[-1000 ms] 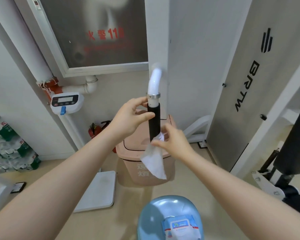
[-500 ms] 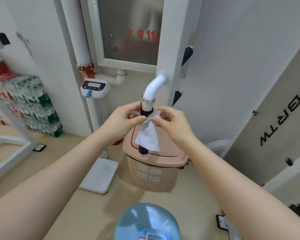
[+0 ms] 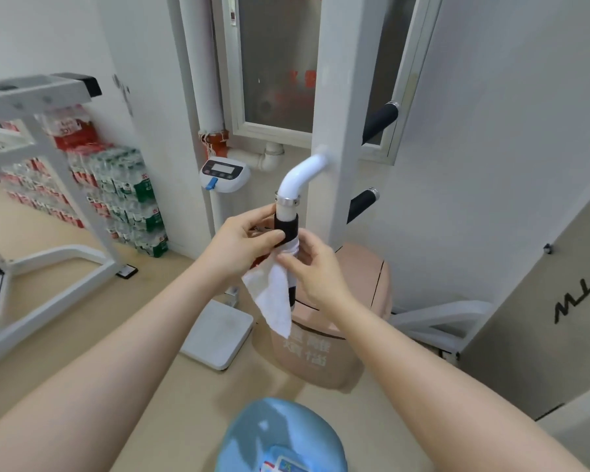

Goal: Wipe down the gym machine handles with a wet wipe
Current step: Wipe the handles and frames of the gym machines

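A white curved tube ends in a black foam handle that hangs straight down in front of me. A white wet wipe is wrapped around the grip's middle and drapes below it. My left hand pinches the wipe against the handle's left side. My right hand holds the wipe on the right side, fingers curled around the grip. Two more black handles stick out of the white post behind.
A pink lidded bin stands right under the handle. A white floor scale lies left of it. A blue round container with a wipes pack sits at the bottom. White machine frame and stacked water bottles at left.
The view has swung right and the handle looks closer. Both hands shifted down the grip, and the wipe now wraps the handle's middle with its tail hanging lower.
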{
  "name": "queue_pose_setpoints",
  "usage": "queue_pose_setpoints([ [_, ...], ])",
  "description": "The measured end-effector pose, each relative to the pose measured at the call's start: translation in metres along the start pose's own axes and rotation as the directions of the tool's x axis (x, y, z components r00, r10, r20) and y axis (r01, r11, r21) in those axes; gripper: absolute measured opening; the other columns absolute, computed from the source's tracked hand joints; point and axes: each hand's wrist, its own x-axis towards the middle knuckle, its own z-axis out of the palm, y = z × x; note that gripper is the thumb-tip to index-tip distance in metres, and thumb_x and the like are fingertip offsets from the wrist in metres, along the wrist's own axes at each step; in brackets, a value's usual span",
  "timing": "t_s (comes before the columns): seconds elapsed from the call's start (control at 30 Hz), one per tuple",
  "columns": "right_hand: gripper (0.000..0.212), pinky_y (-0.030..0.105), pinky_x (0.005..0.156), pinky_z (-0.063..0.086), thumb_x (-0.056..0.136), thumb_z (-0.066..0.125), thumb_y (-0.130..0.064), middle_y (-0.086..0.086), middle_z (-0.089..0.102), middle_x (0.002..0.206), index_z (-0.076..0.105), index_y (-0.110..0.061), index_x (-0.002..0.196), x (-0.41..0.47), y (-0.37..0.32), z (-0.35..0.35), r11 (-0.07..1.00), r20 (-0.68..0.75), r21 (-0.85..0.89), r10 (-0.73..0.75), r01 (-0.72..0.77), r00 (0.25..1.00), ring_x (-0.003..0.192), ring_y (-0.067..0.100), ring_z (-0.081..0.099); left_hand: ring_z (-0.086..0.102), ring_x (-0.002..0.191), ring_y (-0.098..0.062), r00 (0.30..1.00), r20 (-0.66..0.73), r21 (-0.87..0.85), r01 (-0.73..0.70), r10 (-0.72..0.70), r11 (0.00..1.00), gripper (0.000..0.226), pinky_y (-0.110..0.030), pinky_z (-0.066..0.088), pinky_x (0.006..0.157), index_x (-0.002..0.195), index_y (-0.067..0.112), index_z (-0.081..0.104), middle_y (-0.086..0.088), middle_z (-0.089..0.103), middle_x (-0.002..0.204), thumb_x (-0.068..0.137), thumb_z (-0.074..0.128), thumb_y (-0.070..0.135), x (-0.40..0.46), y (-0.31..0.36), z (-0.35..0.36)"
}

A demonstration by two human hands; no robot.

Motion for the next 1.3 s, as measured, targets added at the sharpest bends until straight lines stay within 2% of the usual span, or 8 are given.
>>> queue_pose_setpoints([
  [0.13,0.021,0.047,0.089,0.052,0.081,0.067,-0.019,-0.002,0.07,0.097,0.062,-0.023,0.102,-0.017,0.022,-0.001,0.98,0.059,-0.182,0.092,-0.08,0.994,0.094,0.016,0.065,0.062,0.094,-0.006,0.999,-0.013,0.021,0.03,-0.029,0.999,0.042,-0.021,0.051,0.084,0.124,0.033,0.055,0.006,0.065,0.11,0.09,0.055,0.008,-0.004,0.006,0.005],
  [0.37,0.029,0.033,0.09,0.051,0.084,0.064,-0.008,-0.002,0.07,0.103,0.062,-0.023,0.108,-0.011,0.001,-0.005,0.979,-0.053,0.204,0.005,0.006,0.999,0.101,0.014,0.065,0.064,0.094,-0.012,0.999,-0.002,0.025,0.034,-0.034,0.999,0.04,-0.028,0.05,0.085,0.12,0.031,0.058,0.005,0.068,0.105,0.088,0.058,0.007,-0.005,0.01,0.012],
  [0.6,0.03,0.042,0.09,0.051,0.075,0.07,-0.01,-0.007,0.07,0.095,0.063,-0.034,0.093,-0.034,0.041,-0.005,0.948,0.006,-0.238,0.218,-0.21,0.976,0.094,0.012,0.064,0.066,0.077,-0.01,0.988,0.122,0.014,0.093,-0.094,0.996,0.028,-0.013,0.051,0.062,0.109,0.018,0.06,-0.007,0.066,0.094,0.084,0.063,0.004,0.008,0.016,-0.004],
  [0.8,0.041,0.02,0.085,0.051,0.082,0.063,-0.003,-0.016,0.07,0.095,0.062,-0.039,0.101,-0.029,0.002,0.012,0.996,-0.208,0.077,0.059,-0.044,0.976,0.096,0.003,0.064,0.064,0.077,-0.011,0.974,0.221,0.01,0.058,-0.059,0.998,0.026,-0.013,0.052,0.061,0.104,0.012,0.063,-0.006,0.065,0.091,0.081,0.066,0.001,0.019,0.013,-0.011],
  [1.0,0.017,0.029,0.07,0.048,0.076,0.072,-0.017,-0.008,0.067,0.079,0.062,-0.027,0.085,-0.045,0.034,0.02,0.898,-0.283,-0.296,0.245,-0.327,0.927,0.08,0.015,0.063,0.066,0.08,-0.012,0.96,0.28,0.032,-0.023,0.013,0.999,0.027,-0.018,0.056,0.071,0.104,0.018,0.064,0.001,0.066,0.089,0.08,0.068,0.006,0.026,0.005,-0.011],
  [1.07,0.012,0.025,0.064,0.044,0.079,0.067,-0.016,-0.006,0.061,0.071,0.063,-0.022,0.087,-0.041,0.018,0.017,0.849,-0.385,-0.432,0.132,-0.305,0.913,0.073,0.017,0.06,0.067,0.085,-0.012,0.96,0.273,0.079,-0.092,0.067,0.993,0.028,-0.026,0.056,0.079,0.106,0.022,0.065,0.004,0.067,0.092,0.079,0.071,0.015,0.028,-0.002,-0.012],
  [1.17,0.032,0.032,0.075,0.05,0.082,0.057,-0.004,0.001,0.072,0.092,0.067,-0.021,0.108,-0.042,-0.02,0.023,0.782,-0.544,-0.611,-0.304,-0.122,0.782,0.081,0.018,0.061,0.066,0.091,-0.02,0.958,0.283,0.013,-0.051,0.045,0.999,0.032,-0.033,0.055,0.083,0.108,0.02,0.064,-0.001,0.065,0.094,0.078,0.072,0.017,0.033,-0.01,-0.019],
  [1.3,0.028,0.028,0.065,0.056,0.079,0.052,-0.003,0.006,0.073,0.099,0.071,-0.008,0.099,-0.026,-0.054,0.031,0.276,-0.136,-0.948,-0.803,0.161,0.58,0.084,0.022,0.069,0.062,0.098,-0.014,0.921,0.39,-0.191,0.109,-0.027,0.975,0.041,-0.026,0.051,0.082,0.123,0.01,0.054,-0.003,0.062,0.109,0.084,0.066,0.01,0.044,-0.019,-0.037],
])
